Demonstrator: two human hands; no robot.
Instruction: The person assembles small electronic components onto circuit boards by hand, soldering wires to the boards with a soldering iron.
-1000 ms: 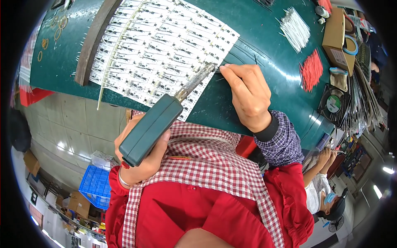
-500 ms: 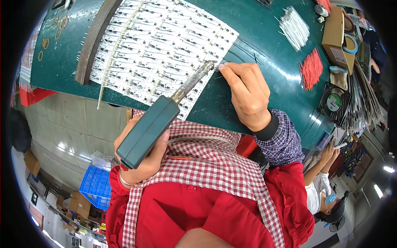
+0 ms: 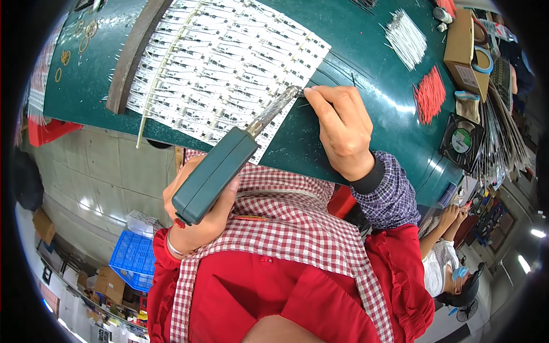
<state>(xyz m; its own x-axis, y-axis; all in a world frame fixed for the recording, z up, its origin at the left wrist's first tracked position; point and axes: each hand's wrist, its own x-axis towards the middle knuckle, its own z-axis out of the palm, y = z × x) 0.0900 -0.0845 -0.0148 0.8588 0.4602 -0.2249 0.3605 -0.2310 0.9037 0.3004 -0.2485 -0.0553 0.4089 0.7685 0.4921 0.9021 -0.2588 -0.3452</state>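
Operator: Gripping the soldering iron by its dark green body, the left hand is closed fully around the handle. Why so far back?

Inspector: That grip keeps the fingers clear of the metal barrel, which angles up toward the white panel of circuit strips lying on the green workbench. The tip sits at the panel's right edge, just beside the right hand's fingertips.

Operator: And the right hand?

Inspector: It rests palm down on the bench, thumb and forefinger pinched together at the tip of the iron. They appear to hold a thin wire, but it is too small to confirm. Resting the hand on the bench likely steadies it.

Operator: Supplies?

Inspector: A bundle of white wires and a bundle of red wires lie to the right, near that hand. A small fan stands beyond them at the bench edge.
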